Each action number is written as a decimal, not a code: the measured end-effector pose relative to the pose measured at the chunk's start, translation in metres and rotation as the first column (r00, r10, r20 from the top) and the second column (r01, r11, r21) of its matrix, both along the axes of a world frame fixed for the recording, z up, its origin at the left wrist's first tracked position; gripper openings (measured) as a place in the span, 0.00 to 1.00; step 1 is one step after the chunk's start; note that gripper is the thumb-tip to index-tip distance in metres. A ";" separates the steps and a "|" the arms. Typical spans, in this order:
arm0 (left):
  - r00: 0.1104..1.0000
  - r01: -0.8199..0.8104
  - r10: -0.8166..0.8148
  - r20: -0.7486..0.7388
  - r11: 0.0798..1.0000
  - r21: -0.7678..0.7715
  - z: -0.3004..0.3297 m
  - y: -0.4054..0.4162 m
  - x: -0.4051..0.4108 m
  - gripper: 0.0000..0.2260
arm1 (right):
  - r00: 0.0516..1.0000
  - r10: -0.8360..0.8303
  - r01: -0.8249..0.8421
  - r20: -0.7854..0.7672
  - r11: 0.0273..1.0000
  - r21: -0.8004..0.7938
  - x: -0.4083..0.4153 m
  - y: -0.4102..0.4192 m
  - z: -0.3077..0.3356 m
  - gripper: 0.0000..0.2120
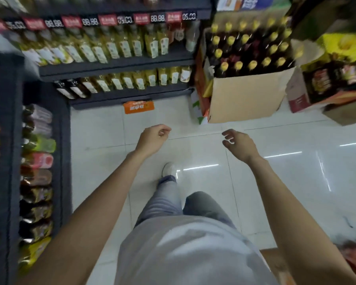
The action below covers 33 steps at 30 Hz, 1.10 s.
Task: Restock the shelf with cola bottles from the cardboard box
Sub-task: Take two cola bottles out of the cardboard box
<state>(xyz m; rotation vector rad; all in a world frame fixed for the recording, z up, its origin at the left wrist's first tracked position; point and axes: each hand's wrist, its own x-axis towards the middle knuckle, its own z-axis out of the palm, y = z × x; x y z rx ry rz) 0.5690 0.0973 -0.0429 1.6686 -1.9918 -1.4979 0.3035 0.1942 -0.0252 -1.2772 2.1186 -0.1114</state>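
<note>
Left hand (153, 138), right hand (239, 144): grip loose, empty. Yellow-capped bottles (253, 50) fill cardboard box (247, 99); labels blurred.

Cardboard box (247, 99), upper right: open, dark bottles (253, 50) with yellow caps upright inside | Shelf (115, 66), upper left: rows of labelled bottles | Left hand (154, 136), centre: loosely curled, holding nothing, over white floor (103, 161) | Right hand (238, 144), right of centre: same, below the box
</note>
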 end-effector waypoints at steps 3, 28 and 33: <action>0.997 0.073 -0.073 -0.009 0.997 -0.015 0.002 -0.047 -0.069 0.10 | 0.998 -0.067 0.068 0.022 0.994 -0.081 -0.057 -0.057 0.007 0.13; 0.865 -0.482 0.479 0.149 0.876 -0.015 -0.137 -0.270 -0.448 0.32 | 0.942 0.289 -0.305 0.172 0.949 0.077 -0.334 -0.396 -0.165 0.40; 0.792 -0.528 0.534 0.297 0.843 -0.108 -0.153 -0.286 -0.457 0.30 | 0.973 0.175 -0.181 0.154 0.983 0.024 -0.323 -0.403 -0.191 0.37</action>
